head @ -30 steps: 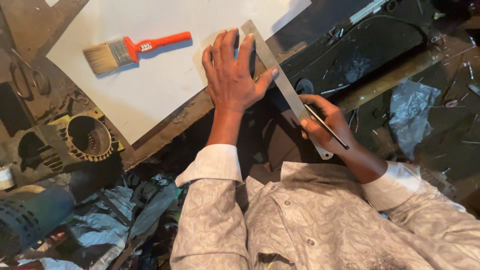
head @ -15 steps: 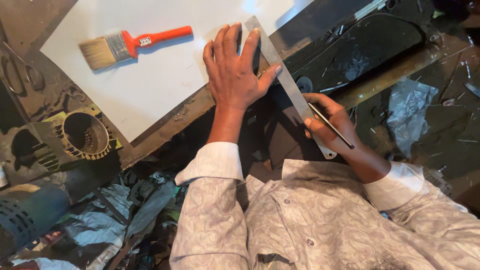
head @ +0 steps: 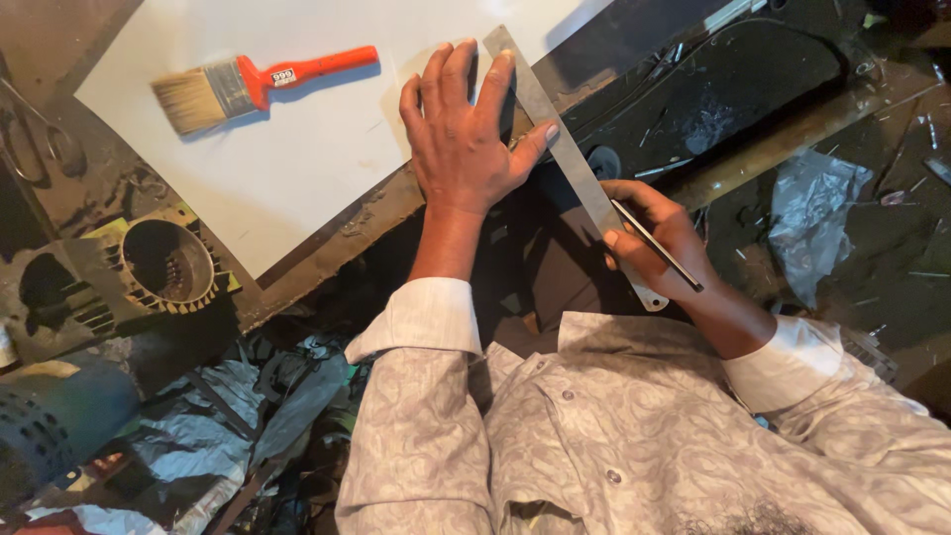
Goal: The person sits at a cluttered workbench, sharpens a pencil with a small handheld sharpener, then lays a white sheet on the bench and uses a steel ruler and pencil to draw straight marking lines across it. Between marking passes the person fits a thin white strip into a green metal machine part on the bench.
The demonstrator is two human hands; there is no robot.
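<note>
The left hand [head: 464, 127] has stayed flat, fingers spread, pressing the ruler [head: 567, 151] onto the white sheet [head: 297, 149]; the right hand [head: 656, 238], drawn slightly nearer the body, pinches a pencil [head: 656, 245] against the ruler's lower end. A brush [head: 248, 84] lies on the sheet.

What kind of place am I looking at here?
Probably a small repair or fabrication workshop: a finned motor housing sits beside a white sheet, the left hand presses a steel ruler, and a paintbrush lies nearby.

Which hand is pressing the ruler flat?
The left hand, spread flat on the metal ruler over the white sheet; the right hand grips a thin pencil-like tool.
</note>
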